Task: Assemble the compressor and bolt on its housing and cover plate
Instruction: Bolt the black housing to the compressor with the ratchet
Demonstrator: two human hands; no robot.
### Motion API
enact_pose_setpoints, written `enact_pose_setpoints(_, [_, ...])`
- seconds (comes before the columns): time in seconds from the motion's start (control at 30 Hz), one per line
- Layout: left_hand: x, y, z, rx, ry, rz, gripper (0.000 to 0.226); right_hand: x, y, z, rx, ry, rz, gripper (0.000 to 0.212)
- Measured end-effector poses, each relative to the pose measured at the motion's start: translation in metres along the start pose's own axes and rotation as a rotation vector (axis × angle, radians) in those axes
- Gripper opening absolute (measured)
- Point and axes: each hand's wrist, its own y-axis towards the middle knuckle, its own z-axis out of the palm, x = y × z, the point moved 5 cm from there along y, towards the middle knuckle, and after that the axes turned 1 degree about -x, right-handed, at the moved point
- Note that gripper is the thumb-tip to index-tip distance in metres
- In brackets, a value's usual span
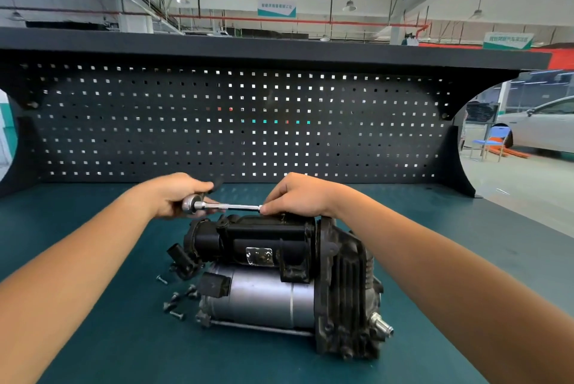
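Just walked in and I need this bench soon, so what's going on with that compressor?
A person is working over the compressor, which lies on the green bench mat. Their left hand grips a ratchet near its head. The right hand pinches the far tip of the extension bar, just above the compressor's black upper housing. Several loose bolts lie on the mat beside it, so the bolting looks unfinished.

Your left forearm and right forearm enter from the lower left and lower right corners of the frame. Both are bare along their whole visible length and narrow toward the wrists. Your left grip and right grip, near mid-frame, are bare too, knuckles showing.
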Motion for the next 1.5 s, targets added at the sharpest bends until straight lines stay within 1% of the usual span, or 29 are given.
enact_pose_setpoints(0.03, [0.002,0.000,0.002,-0.007,-0.070,-0.015,0.018,0.000,0.000,0.000,0.001,-0.006,0.004,0.025])
enact_pose_setpoints(0.1, [-0.002,0.002,0.001,-0.058,-0.273,-0.007,0.016,0.000,0.000,0.000,0.002,0.001,0.008,0.026])
enact_pose_setpoints(0.17, [-0.008,-0.004,0.000,-0.080,-0.361,0.052,0.015,0.001,-0.001,0.001,0.011,0.016,0.008,0.025])
enact_pose_setpoints(0.23, [-0.010,-0.013,0.000,-0.083,-0.363,0.172,0.015,0.002,-0.001,0.000,0.015,0.016,0.002,0.025])
enact_pose_setpoints(0.33, [-0.015,-0.026,0.004,-0.106,-0.366,0.393,0.029,0.003,-0.003,0.000,0.016,0.021,-0.006,0.026])
enact_pose_setpoints(0.43, [-0.016,-0.034,0.006,-0.144,-0.398,0.579,0.036,0.004,-0.005,0.000,0.015,0.039,-0.015,0.024])
enact_pose_setpoints(0.53, [-0.016,-0.035,0.009,-0.187,-0.344,0.674,0.038,0.003,-0.004,0.001,0.043,0.006,0.016,0.028])
enact_pose_setpoints(0.6, [-0.019,-0.036,0.008,-0.202,-0.308,0.702,0.039,0.003,-0.003,0.001,0.069,-0.029,0.051,0.036])
enact_pose_setpoints(0.67, [-0.021,-0.033,0.007,-0.233,-0.260,0.674,0.036,0.003,-0.002,0.002,0.062,-0.034,0.042,0.037])
enact_pose_setpoints(0.7, [-0.022,-0.031,0.007,-0.269,-0.199,0.640,0.033,0.003,-0.001,0.002,0.055,-0.017,0.029,0.037])
enact_pose_setpoints(0.77, [-0.025,-0.022,0.007,-0.390,0.029,0.516,0.026,0.003,0.000,0.001,0.033,-0.006,-0.002,0.032])
enact_pose_setpoints(0.8, [-0.025,-0.016,0.008,-0.427,0.180,0.420,0.022,0.004,-0.001,0.000,0.021,-0.027,-0.019,0.031])
enact_pose_setpoints(0.83, [-0.022,-0.010,0.010,-0.413,0.336,0.318,0.022,0.005,-0.001,0.000,0.008,-0.051,-0.035,0.031])
enact_pose_setpoints(0.9, [-0.018,-0.005,0.013,-0.319,0.649,0.100,0.028,0.006,-0.001,0.001,-0.015,-0.083,-0.058,0.030])
enact_pose_setpoints(0.93, [-0.018,-0.003,0.013,-0.279,0.785,0.022,0.029,0.006,-0.002,0.001,-0.020,-0.100,-0.060,0.030])
enact_pose_setpoints(0.97, [-0.018,0.000,0.012,-0.253,0.873,-0.027,0.027,0.006,-0.002,0.001,-0.023,-0.118,-0.056,0.030])
enact_pose_setpoints(1.0, [-0.017,0.001,0.010,-0.245,0.867,-0.048,0.025,0.006,-0.002,0.001,-0.024,-0.129,-0.046,0.032])
enact_pose_setpoints(1.03, [-0.016,0.002,0.008,-0.247,0.784,-0.040,0.022,0.005,-0.002,0.000,-0.025,-0.126,-0.027,0.039])
enact_pose_setpoints(1.07, [-0.014,0.002,0.006,-0.274,0.659,0.004,0.021,0.004,-0.002,0.000,-0.023,-0.115,-0.004,0.047])
enact_pose_setpoints(1.13, [-0.012,0.001,0.005,-0.369,0.360,0.145,0.023,0.004,-0.002,0.000,0.011,-0.120,0.020,0.047])
enact_pose_setpoints(1.2, [-0.012,-0.007,0.007,-0.486,0.020,0.353,0.022,0.003,-0.002,0.002,0.057,-0.117,0.024,0.044])
enact_pose_setpoints(1.23, [-0.014,-0.015,0.009,-0.556,-0.093,0.487,0.022,0.002,-0.001,0.003,0.063,-0.092,0.026,0.044])
enact_pose_setpoints(1.3, [-0.020,-0.035,0.012,-0.662,-0.149,0.764,0.025,0.001,-0.001,0.001,0.041,-0.035,0.015,0.038])
enact_pose_setpoints(1.33, [-0.020,-0.043,0.013,-0.678,-0.159,0.873,0.026,0.001,-0.002,0.000,0.035,-0.013,0.007,0.033])
enact_pose_setpoints(1.37, [-0.020,-0.046,0.014,-0.672,-0.171,0.931,0.026,0.001,-0.002,0.000,0.031,-0.005,-0.002,0.028])
enact_pose_setpoints(1.4, [-0.018,-0.047,0.013,-0.663,-0.167,0.932,0.025,0.002,-0.002,0.000,0.026,-0.012,-0.013,0.026])
enact_pose_setpoints(1.43, [-0.018,-0.044,0.012,-0.649,-0.142,0.882,0.025,0.003,-0.001,0.000,0.015,-0.029,-0.026,0.027])
enact_pose_setpoints(1.5, [-0.017,-0.028,0.007,-0.617,-0.042,0.649,0.023,0.004,-0.001,0.000,-0.003,-0.062,-0.047,0.028])
